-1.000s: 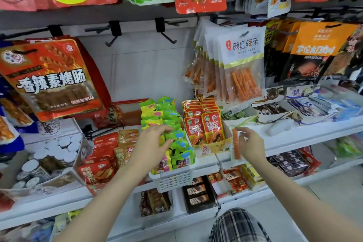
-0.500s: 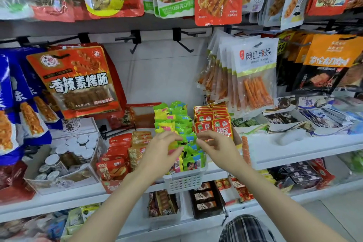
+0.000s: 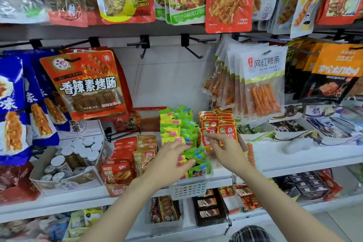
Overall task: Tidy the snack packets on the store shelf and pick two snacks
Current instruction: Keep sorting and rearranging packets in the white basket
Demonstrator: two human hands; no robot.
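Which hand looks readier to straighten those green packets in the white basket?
Probably the left hand: its fingers already rest on the green packets. The right hand hovers open beside them.

The hanging red packet [image 3: 86, 84] on the left reads "香辣素烤肠" with "调味面制品" below; the white packet [image 3: 264, 84] on the right reads "网红辣条".

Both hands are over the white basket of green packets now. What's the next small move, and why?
Probably press the left hand down to settle the green packets, which lean unevenly in the white basket, while the open right hand, holding nothing, steadies their right side beside the red packets.
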